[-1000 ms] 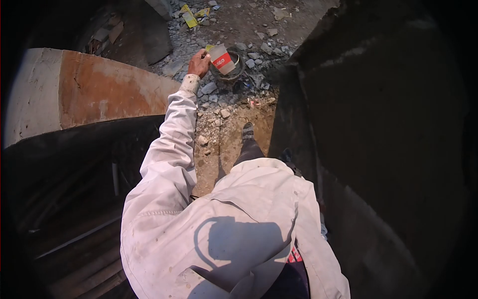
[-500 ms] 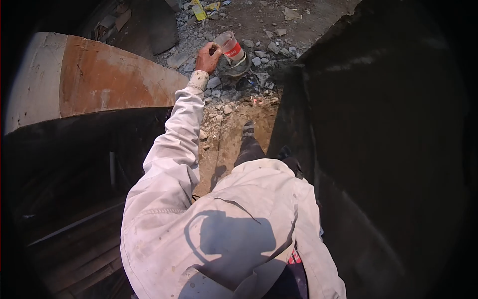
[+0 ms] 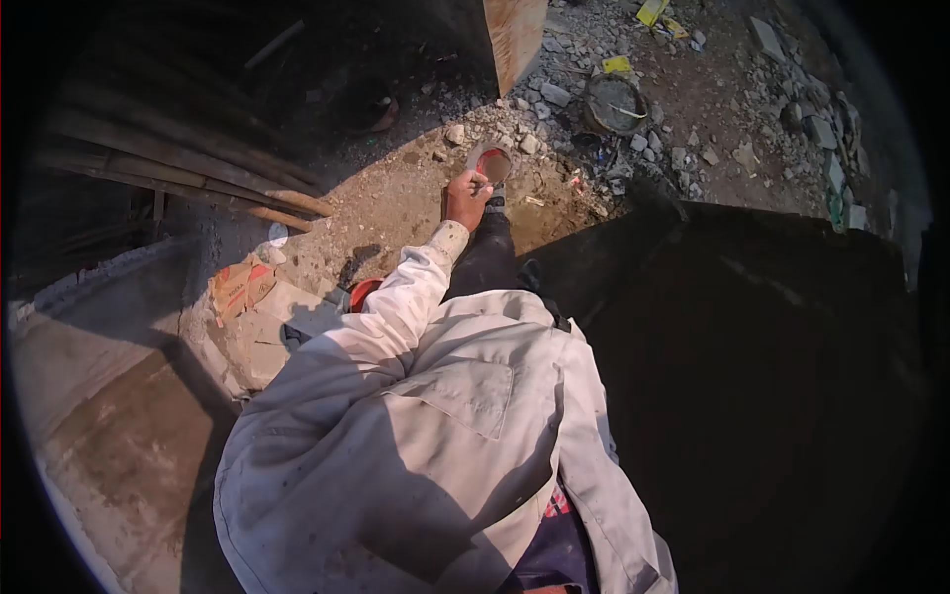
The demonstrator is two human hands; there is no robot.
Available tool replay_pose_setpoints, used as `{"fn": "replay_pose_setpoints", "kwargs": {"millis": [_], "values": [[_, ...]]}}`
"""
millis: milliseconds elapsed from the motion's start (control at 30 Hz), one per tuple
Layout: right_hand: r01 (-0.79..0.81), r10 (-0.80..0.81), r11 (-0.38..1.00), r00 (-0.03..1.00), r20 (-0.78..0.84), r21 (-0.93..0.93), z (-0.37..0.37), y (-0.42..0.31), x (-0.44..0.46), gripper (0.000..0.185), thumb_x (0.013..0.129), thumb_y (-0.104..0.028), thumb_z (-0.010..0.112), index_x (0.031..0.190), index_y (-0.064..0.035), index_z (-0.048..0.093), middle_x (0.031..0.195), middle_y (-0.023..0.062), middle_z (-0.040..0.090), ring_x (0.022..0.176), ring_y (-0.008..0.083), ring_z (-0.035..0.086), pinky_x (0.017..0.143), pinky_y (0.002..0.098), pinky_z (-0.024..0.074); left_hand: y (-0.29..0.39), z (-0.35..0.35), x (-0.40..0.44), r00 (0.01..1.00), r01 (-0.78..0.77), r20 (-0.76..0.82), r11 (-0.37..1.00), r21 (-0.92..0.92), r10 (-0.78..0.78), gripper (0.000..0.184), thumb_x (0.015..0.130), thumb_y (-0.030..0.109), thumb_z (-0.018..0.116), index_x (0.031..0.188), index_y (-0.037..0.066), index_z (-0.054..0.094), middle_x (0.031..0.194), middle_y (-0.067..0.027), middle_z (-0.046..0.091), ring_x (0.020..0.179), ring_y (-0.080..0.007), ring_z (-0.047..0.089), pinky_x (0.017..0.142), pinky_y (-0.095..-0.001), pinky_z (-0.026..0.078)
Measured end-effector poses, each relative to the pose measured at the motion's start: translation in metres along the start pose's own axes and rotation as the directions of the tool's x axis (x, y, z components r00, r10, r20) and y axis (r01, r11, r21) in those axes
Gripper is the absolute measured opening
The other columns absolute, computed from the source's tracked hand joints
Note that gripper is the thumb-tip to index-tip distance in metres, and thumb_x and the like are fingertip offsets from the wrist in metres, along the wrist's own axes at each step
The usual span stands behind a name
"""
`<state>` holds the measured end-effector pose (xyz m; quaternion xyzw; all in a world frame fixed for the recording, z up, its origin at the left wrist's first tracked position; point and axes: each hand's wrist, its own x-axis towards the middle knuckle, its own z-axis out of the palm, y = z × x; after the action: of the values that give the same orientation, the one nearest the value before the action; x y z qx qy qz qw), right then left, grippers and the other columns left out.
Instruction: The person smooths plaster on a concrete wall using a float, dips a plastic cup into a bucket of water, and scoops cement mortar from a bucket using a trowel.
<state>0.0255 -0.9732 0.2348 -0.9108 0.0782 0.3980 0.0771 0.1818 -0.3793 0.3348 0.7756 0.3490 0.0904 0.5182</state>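
My left hand (image 3: 469,198) is closed on the rim of a clear plastic cup (image 3: 494,164) with a red band. Brownish contents show inside the cup, which is held above the ground near my shoe. A dark round bucket (image 3: 615,104) with a pale handle stands on the rubble, ahead and to the right of the cup. My right hand is out of sight; only the sleeve on that side shows.
Bamboo poles (image 3: 188,178) lie at the left. Beside my left sleeve are a red container (image 3: 364,293) and a torn carton (image 3: 240,288). A large dark panel (image 3: 762,396) rises on the right. Yellow wrappers (image 3: 617,64) lie near the bucket.
The view has swung left. My left hand has carried the cup away from the bucket and closer to my body. The poles, carton and red container have come into view.
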Motion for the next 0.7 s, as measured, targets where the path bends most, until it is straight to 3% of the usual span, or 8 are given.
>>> {"fn": "replay_pose_setpoints", "kwargs": {"millis": [133, 267, 367, 400, 500, 567, 600, 700], "values": [[0.202, -0.196, 0.933, 0.979, 0.049, -0.298, -0.053, 0.01, 0.042, 0.022, 0.081, -0.029, 0.064, 0.096, -0.0127, 0.07, 0.101, 0.0073, 0.069, 0.092, 0.0279, 0.067, 0.081, 0.0395, 0.0542, -0.112, -0.06, -0.109, 0.94, 0.253, -0.266, 0.959, 0.129, -0.212, 0.018, 0.075, 0.01, 0.075, 0.088, 0.004, 0.063, 0.084, -0.0123, 0.068, 0.078, -0.0221, 0.067, 0.072, -0.0341, 0.053], [0.332, -0.348, 0.834, 0.936, 0.047, -0.44, -0.101, -0.035, 0.081, 0.022, 0.081, -0.029, 0.064, 0.096, -0.0129, 0.07, 0.101, 0.0067, 0.069, 0.092, 0.0279, 0.067, 0.081, 0.0392, 0.0544, -0.204, -0.106, -0.202, 0.805, 0.319, -0.525, 0.948, -0.01, -0.277, 0.019, 0.073, 0.013, 0.076, 0.087, 0.007, 0.065, 0.08, -0.0117, 0.068, 0.076, -0.0247, 0.068, 0.07, -0.0357, 0.053], [0.318, -0.332, 0.928, 0.943, -0.04, -0.196, -0.12, -0.085, 0.102, 0.02, 0.081, -0.025, 0.065, 0.094, -0.0112, 0.07, 0.099, 0.0082, 0.069, 0.085, 0.0266, 0.068, 0.079, 0.0366, 0.0552, -0.26, -0.133, -0.266, 0.69, 0.472, -0.635, 0.881, 0.031, -0.347, 0.02, 0.073, 0.016, 0.075, 0.088, 0.007, 0.065, 0.081, -0.0123, 0.068, 0.077, -0.0278, 0.068, 0.07, -0.0373, 0.053], [0.463, -0.463, 0.886, 0.886, -0.021, -0.006, -0.121, -0.102, 0.111, 0.019, 0.081, -0.015, 0.065, 0.099, -0.0096, 0.067, 0.094, 0.011, 0.068, 0.079, 0.0271, 0.066, 0.073, 0.0392, 0.0558, -0.276, -0.142, -0.282, 0.658, 0.581, -0.65, 0.806, 0.118, -0.379, 0.021, 0.073, 0.016, 0.074, 0.09, 0.007, 0.066, 0.086, -0.0131, 0.068, 0.082, -0.029, 0.068, 0.073, -0.0384, 0.053], [0.485, -0.547, 0.807, 0.829, 0.118, 0.337, -0.099, -0.131, 0.171, 0.024, 0.081, -0.01, 0.063, 0.104, -0.0042, 0.06, 0.089, 0.0117, 0.064, 0.071, 0.0261, 0.064, 0.062, 0.0402, 0.0563, -0.292, -0.172, -0.322, 0.534, 0.692, -0.645, 0.721, -0.037, -0.546, 0.027, 0.072, 0.015, 0.074, 0.098, 0.009, 0.067, 0.092, -0.0138, 0.069, 0.088, -0.0282, 0.068, 0.078, -0.0381, 0.053], [0.465, -0.552, 0.801, 0.817, 0.166, 0.377, -0.098, -0.185, 0.163, 0.026, 0.081, -0.009, 0.062, 0.106, -0.0022, 0.058, 0.087, 0.012, 0.063, 0.068, 0.0253, 0.063, 0.057, 0.0394, 0.0562, -0.327, -0.183, -0.341, 0.518, 0.69, -0.617, 0.716, -0.108, -0.592, 0.044, 0.072, 0.014, 0.073, 0.114, 0.009, 0.063, 0.103, -0.0149, 0.068, 0.097, -0.0294, 0.066, 0.085, -0.0386, 0.052], [0.463, -0.526, 0.833, 0.832, 0.177, 0.302, -0.102, -0.232, 0.136, 0.026, 0.081, -0.009, 0.061, 0.106, -0.0019, 0.058, 0.087, 0.0121, 0.063, 0.067, 0.0249, 0.063, 0.056, 0.0382, 0.0559, -0.327, -0.192, -0.347, 0.526, 0.652, -0.578, 0.732, -0.197, -0.624, 0.051, 0.071, 0.014, 0.073, 0.12, 0.01, 0.06, 0.107, -0.0169, 0.067, 0.1, -0.0319, 0.064, 0.087, -0.0406, 0.051], [0.619, -0.619, 0.784, 0.773, 0.142, 0.046, -0.092, -0.33, 0.092, 0.025, 0.082, -0.013, 0.063, 0.105, -0.0032, 0.06, 0.088, 0.0125, 0.064, 0.065, 0.0249, 0.063, 0.053, 0.0369, 0.0543, -0.357, -0.213, -0.35, 0.489, 0.733, -0.421, 0.621, -0.277, -0.764, 0.056, 0.07, 0.013, 0.074, 0.124, 0.008, 0.057, 0.108, -0.0147, 0.068, 0.1, -0.0283, 0.066, 0.087, -0.0387, 0.052]]}}
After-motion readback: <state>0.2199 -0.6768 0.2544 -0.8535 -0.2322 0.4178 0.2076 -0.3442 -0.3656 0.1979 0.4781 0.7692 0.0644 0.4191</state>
